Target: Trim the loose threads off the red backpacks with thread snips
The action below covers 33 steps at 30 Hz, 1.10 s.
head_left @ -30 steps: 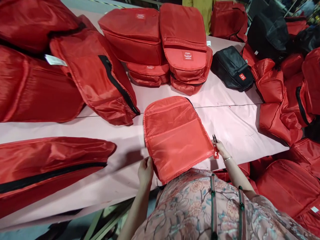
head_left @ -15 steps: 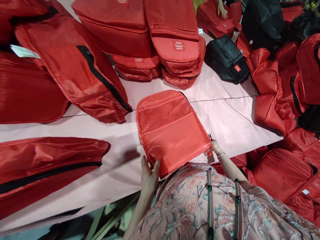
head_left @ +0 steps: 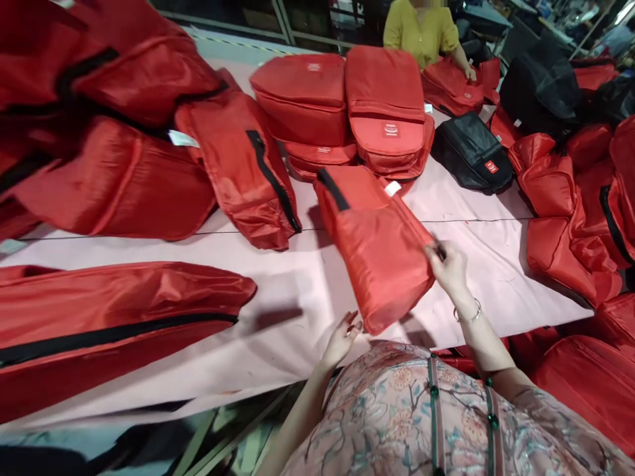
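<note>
A red backpack point(head_left: 381, 244) is tilted in front of me over the pink-covered table, with a black strip at its upper left and a white tag on its far edge. My right hand point(head_left: 449, 268) grips its right edge. A small dark pointed tool, partly hidden, also sits in those fingers; it looks like thread snips. Beside the bag's lower corner is my left hand point(head_left: 342, 340), its fingers loosely bent and apart, holding nothing. Whether its fingertips touch the bag I cannot tell.
Red bags are piled at the left point(head_left: 129, 178), and a long red bag point(head_left: 124, 304) lies nearer. Finished-looking red backpacks point(head_left: 387, 92) stand behind. A black bag point(head_left: 471, 152) and more red bags point(head_left: 570, 244) occupy the right. A co-worker in yellow point(head_left: 421, 33) handles a red bag across the table.
The bag has turned from its flat mesh-pocketed face to a bulkier side. My left hand has let go of its lower left corner. The view has tilted up, showing the co-worker.
</note>
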Each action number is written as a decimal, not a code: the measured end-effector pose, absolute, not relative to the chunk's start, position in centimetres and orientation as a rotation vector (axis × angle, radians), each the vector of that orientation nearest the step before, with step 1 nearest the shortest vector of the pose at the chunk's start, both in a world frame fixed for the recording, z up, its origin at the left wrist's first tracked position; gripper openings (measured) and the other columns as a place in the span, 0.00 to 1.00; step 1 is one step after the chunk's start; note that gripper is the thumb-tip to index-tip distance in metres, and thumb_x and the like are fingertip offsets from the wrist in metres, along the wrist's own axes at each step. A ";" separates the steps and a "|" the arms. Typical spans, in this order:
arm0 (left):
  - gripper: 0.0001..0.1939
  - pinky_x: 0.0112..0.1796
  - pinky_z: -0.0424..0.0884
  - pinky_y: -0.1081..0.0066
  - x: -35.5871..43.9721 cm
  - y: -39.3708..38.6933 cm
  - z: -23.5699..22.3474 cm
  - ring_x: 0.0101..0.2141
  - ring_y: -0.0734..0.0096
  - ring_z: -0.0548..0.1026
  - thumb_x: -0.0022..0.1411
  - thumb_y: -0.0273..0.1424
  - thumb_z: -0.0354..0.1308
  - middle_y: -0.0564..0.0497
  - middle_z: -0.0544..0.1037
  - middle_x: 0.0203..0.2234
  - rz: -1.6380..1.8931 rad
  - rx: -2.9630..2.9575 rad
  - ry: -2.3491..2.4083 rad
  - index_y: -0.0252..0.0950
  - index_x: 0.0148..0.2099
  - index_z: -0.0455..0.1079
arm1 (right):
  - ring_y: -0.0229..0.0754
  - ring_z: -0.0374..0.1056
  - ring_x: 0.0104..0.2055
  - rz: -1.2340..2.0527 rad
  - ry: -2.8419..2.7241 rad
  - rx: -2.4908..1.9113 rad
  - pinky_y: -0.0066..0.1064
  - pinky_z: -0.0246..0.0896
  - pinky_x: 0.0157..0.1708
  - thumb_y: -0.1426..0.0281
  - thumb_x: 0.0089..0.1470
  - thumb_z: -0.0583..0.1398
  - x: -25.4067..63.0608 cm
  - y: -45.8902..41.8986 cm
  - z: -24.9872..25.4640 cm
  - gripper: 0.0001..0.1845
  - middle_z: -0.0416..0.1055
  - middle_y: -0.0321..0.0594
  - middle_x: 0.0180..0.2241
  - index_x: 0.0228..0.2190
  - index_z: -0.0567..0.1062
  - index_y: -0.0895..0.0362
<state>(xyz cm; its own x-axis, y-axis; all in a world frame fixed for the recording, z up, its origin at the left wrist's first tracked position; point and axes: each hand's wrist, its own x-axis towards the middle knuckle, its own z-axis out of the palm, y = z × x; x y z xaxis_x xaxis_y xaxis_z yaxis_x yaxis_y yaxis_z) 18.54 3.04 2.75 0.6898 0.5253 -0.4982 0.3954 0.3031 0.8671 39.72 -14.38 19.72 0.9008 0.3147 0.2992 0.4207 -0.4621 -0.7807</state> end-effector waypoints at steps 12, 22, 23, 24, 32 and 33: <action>0.25 0.33 0.70 0.70 15.8 6.5 1.7 0.35 0.69 0.74 0.56 0.49 0.50 0.47 0.77 0.37 0.313 0.787 1.074 0.35 0.45 0.67 | 0.43 0.69 0.30 0.493 -0.670 -1.986 0.33 0.64 0.32 0.60 0.53 0.59 32.7 -14.0 14.5 0.13 0.74 0.41 0.28 0.28 0.76 0.57; 0.21 0.40 0.71 0.67 19.6 6.6 4.0 0.39 0.65 0.74 0.52 0.44 0.59 0.44 0.76 0.41 0.310 0.804 0.825 0.34 0.44 0.71 | 0.44 0.67 0.37 0.261 -0.856 -2.199 0.34 0.61 0.40 0.56 0.48 0.62 32.8 -12.9 8.4 0.20 0.72 0.44 0.35 0.37 0.77 0.57; 0.21 0.39 0.71 0.67 19.8 6.5 4.2 0.38 0.66 0.74 0.51 0.43 0.61 0.45 0.76 0.40 0.305 0.823 0.813 0.34 0.43 0.71 | 0.44 0.67 0.37 0.186 -0.832 -2.224 0.33 0.61 0.39 0.56 0.50 0.60 33.5 -12.8 8.0 0.19 0.72 0.44 0.35 0.36 0.77 0.58; 0.21 0.38 0.71 0.68 20.1 6.2 4.5 0.36 0.68 0.74 0.50 0.42 0.62 0.45 0.77 0.39 0.300 0.841 0.795 0.34 0.42 0.71 | 0.44 0.67 0.36 0.108 -0.807 -2.243 0.33 0.61 0.39 0.56 0.51 0.58 34.4 -12.8 7.6 0.18 0.72 0.44 0.33 0.34 0.76 0.58; 0.14 0.30 0.70 0.70 22.0 0.5 4.7 0.25 0.74 0.72 0.49 0.37 0.61 0.52 0.71 0.25 0.260 1.064 0.673 0.33 0.32 0.65 | 0.40 0.62 0.31 -0.125 -0.374 -2.187 0.31 0.58 0.35 0.57 0.51 0.57 39.3 -14.7 8.2 0.18 0.70 0.41 0.28 0.29 0.73 0.60; 0.12 0.30 0.70 0.71 21.9 0.1 4.5 0.26 0.74 0.71 0.51 0.37 0.59 0.53 0.71 0.25 0.304 1.149 0.674 0.33 0.31 0.65 | 0.39 0.61 0.29 -0.120 -0.325 -2.161 0.30 0.58 0.33 0.56 0.51 0.56 38.9 -14.9 8.7 0.18 0.69 0.39 0.27 0.28 0.72 0.60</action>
<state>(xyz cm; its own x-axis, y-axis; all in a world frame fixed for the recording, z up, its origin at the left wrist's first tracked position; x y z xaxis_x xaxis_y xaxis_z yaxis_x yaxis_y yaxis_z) 21.89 0.10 4.53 0.7666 0.5482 -0.3342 0.1133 0.3968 0.9109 38.88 -14.91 8.66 0.9605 0.1867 0.2064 0.2760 -0.5447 -0.7919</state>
